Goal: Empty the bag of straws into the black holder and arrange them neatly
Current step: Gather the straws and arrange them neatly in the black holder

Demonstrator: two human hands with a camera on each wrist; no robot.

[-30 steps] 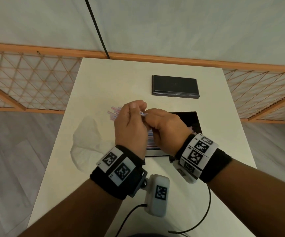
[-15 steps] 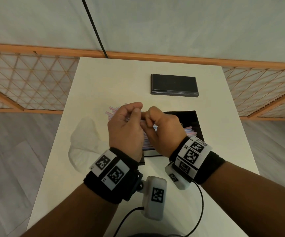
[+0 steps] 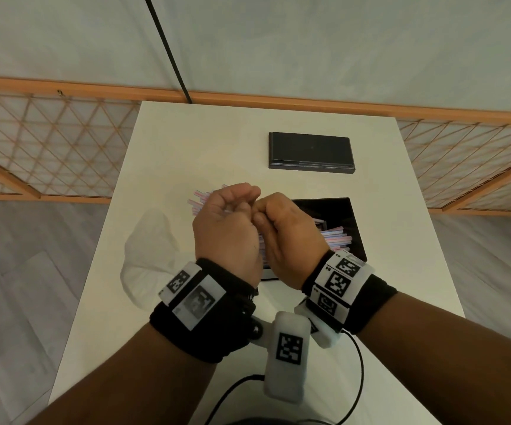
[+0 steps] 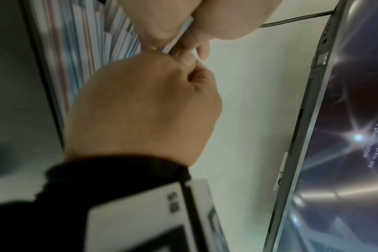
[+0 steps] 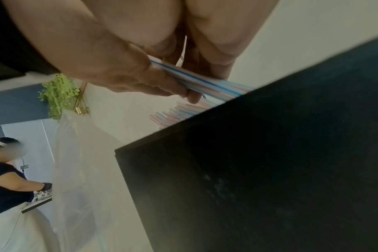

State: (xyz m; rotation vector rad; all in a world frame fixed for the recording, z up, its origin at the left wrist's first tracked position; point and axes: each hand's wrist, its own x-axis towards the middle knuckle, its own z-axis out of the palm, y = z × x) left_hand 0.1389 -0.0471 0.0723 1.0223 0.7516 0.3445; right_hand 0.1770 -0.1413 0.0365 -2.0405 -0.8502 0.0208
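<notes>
Both hands meet above the left end of the black holder [image 3: 352, 210]. My left hand [image 3: 245, 204] and right hand [image 3: 263, 213] each pinch a few blue-and-white striped straws [image 5: 196, 80] between curled fingers. The right wrist view shows these straws running from the fingers down over the holder's rim [image 5: 227, 153]. Many pink and blue straws [image 3: 336, 237] lie lengthwise in the holder, and their left ends [image 3: 199, 199] stick out past it. The clear plastic bag [image 3: 147, 250] lies crumpled on the table to the left.
A flat black lid [image 3: 310, 153] lies at the back of the white table [image 3: 186, 148]. A wooden lattice fence [image 3: 49, 148] runs behind the table. Cables [image 3: 355, 378] trail off my wrists near the front edge. A lit screen [image 4: 345, 136] stands at the right.
The hands have stayed together over the holder and drifted slightly left. The fingers have shifted on the straws, and the straw tip that poked out between them is now covered.
</notes>
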